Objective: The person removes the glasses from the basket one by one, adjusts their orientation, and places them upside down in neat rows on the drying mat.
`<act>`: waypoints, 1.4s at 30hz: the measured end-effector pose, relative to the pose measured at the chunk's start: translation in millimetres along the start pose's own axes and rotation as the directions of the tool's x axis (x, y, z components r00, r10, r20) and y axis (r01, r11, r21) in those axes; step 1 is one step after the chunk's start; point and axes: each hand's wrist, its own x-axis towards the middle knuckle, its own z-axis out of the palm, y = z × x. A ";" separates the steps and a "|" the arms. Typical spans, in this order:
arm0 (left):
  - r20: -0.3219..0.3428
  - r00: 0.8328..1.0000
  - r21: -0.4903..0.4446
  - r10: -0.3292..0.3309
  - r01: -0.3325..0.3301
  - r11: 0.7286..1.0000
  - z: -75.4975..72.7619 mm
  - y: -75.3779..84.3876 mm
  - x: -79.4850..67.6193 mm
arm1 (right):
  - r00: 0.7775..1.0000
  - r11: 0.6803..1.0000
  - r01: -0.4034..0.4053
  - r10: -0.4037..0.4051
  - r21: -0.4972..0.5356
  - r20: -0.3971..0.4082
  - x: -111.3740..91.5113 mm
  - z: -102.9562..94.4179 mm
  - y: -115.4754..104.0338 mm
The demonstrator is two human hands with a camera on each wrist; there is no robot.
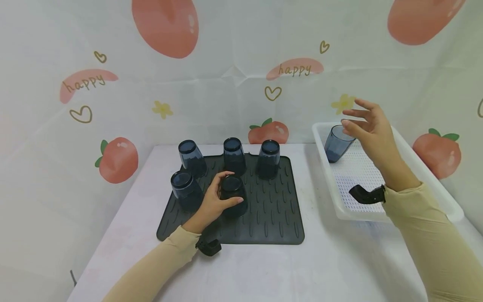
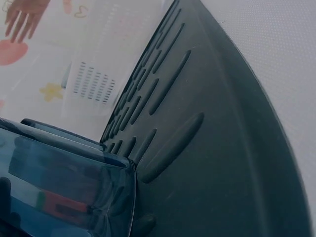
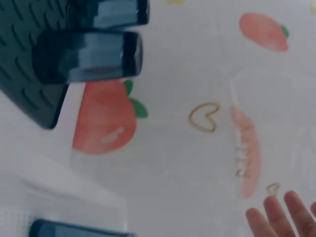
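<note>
My left hand [image 1: 216,202] holds a dark blue glass [image 1: 233,209] standing on the black ribbed mat [image 1: 279,226], thumb on the near side and fingers around the far side. In the left wrist view that blue glass [image 2: 64,182] fills the lower left corner. Over the white basket [image 1: 341,209] hangs my right hand [image 1: 373,134], its fingers loosely bent with nothing held. Just below its fingertips, another blue glass [image 1: 336,144] leans in the basket's far left corner. In the right wrist view, the right hand's fingertips [image 3: 281,217] appear apart from any glass.
More blue glasses, apparently upside down, stand on the mat: a front-left glass [image 1: 186,193], a back-left glass [image 1: 192,158], a back-middle glass [image 1: 234,155] and a back-right glass [image 1: 268,159]. A white patterned backdrop [image 1: 211,105] rises behind the white tabletop [image 1: 264,268].
</note>
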 end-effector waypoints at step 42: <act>0.015 1.000 0.001 0.015 -0.015 1.000 -0.6 -0.9 -0.3 | 0.905 0.749 -0.408 0.408 -0.522 -0.121 50.4 -44.5 116.0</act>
